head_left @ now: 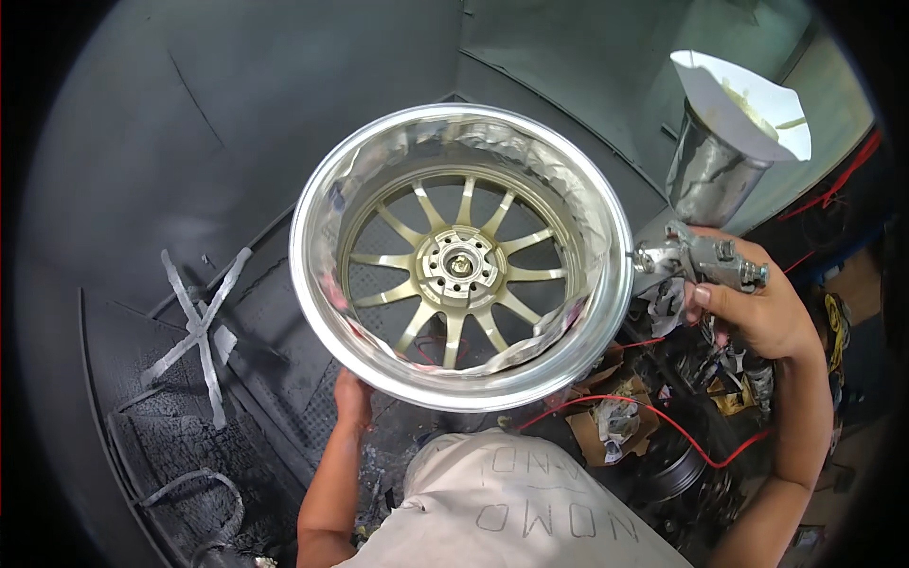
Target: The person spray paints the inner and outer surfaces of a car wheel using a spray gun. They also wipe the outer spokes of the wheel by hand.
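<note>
Though slender-spoked, deep metal wheel (461,269)

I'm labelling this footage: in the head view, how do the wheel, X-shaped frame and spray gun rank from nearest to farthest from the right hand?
1. Spray gun: held in the right hand.
2. Wheel: centre, left of the gun.
3. X-shaped frame: far left, past the wheel.

Lettering (559,521) stood on 1 thing: the pale shirt (445,488) of the person. It ran in 2 rows of large, thin, dark capitals across the cloth, with 1 short stroke between the rows. Folds bent the row farther from the body's lower edge of view. Any marks on the wheel (461,267) were too small to read.
</note>
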A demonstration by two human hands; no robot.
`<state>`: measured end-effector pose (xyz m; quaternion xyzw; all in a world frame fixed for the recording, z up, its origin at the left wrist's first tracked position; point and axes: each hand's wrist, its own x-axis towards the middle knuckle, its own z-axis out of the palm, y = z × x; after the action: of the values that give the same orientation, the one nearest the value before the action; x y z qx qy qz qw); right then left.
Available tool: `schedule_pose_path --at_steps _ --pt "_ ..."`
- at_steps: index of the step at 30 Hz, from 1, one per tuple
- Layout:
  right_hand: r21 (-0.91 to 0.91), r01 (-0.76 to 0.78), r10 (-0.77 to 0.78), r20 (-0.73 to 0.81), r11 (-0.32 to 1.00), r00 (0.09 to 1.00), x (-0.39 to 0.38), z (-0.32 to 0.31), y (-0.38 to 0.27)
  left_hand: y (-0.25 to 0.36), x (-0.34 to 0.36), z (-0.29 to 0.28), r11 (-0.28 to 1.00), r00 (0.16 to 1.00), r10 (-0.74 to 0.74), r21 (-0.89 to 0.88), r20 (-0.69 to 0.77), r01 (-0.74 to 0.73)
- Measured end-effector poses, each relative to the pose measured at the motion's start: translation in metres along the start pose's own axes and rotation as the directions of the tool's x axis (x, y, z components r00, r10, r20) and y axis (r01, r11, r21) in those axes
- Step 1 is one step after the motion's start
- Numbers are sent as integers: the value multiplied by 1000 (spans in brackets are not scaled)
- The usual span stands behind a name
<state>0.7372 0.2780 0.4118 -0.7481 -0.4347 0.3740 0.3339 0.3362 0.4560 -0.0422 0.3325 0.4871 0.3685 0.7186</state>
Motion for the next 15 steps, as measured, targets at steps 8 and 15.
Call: schedule_pose_path --at_steps 8,15 --pt "-106 115 -122 -64 988 990 22 1 -15 -68 -47 61 975 1000 -14 -221 8 15" --pt "-190 -42 49 28 981 998 15 8 -11 -90 -95 85 965 862 -263 125 433 231"
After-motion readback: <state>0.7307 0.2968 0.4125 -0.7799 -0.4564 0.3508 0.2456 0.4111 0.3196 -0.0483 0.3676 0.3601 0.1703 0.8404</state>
